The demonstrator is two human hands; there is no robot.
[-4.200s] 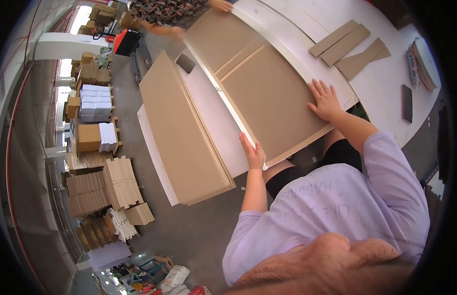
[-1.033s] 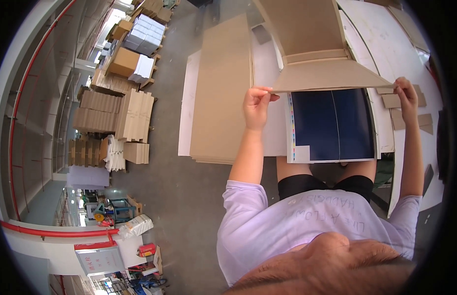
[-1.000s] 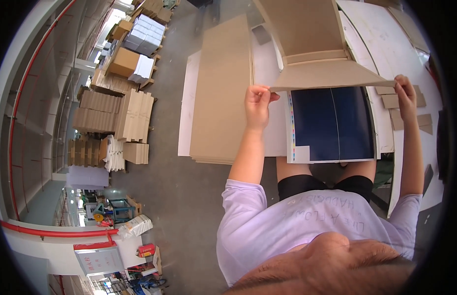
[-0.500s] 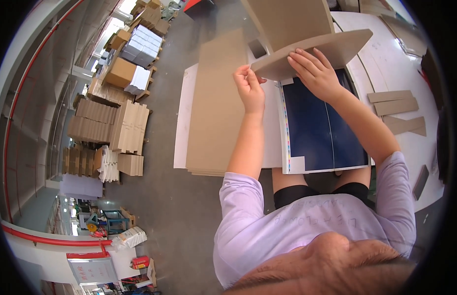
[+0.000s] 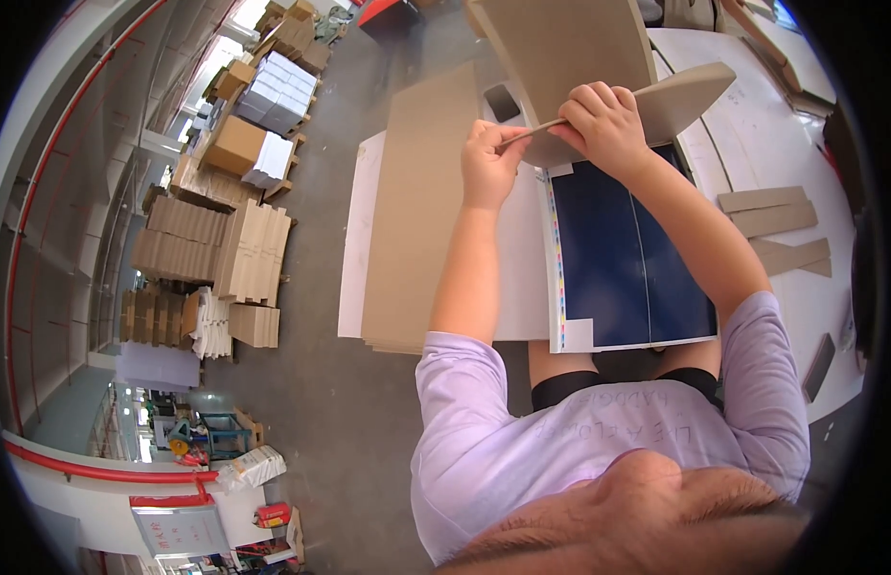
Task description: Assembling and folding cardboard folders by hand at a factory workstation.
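A brown cardboard panel (image 5: 690, 102) is raised on its edge above the table. My left hand (image 5: 490, 165) pinches its left end between thumb and fingers. My right hand (image 5: 603, 125) grips its top edge near the middle, fingers bent over the far side and thumb on the near side. Below the panel, closest to me, lies a stack of dark blue printed sheets (image 5: 603, 259) with a white margin and a colour strip along the left. A larger cardboard sheet (image 5: 565, 48) is just beyond the panel. The lower edge of the held panel partly covers the blue sheets.
To the left, a stack of long cardboard sheets (image 5: 421, 220) lies on a white board (image 5: 361, 211). A small dark rectangular object (image 5: 503, 103) sits beyond my left hand. Cardboard offcuts (image 5: 771, 213) and a dark bar (image 5: 819, 368) rest on the white table (image 5: 800, 316). Loaded pallets (image 5: 220, 230) stand farther left.
My right hand has gone from lying flat on the panel to gripping its top edge. The panel's left end has turned more edge-on, and my left hand has shifted slightly right.
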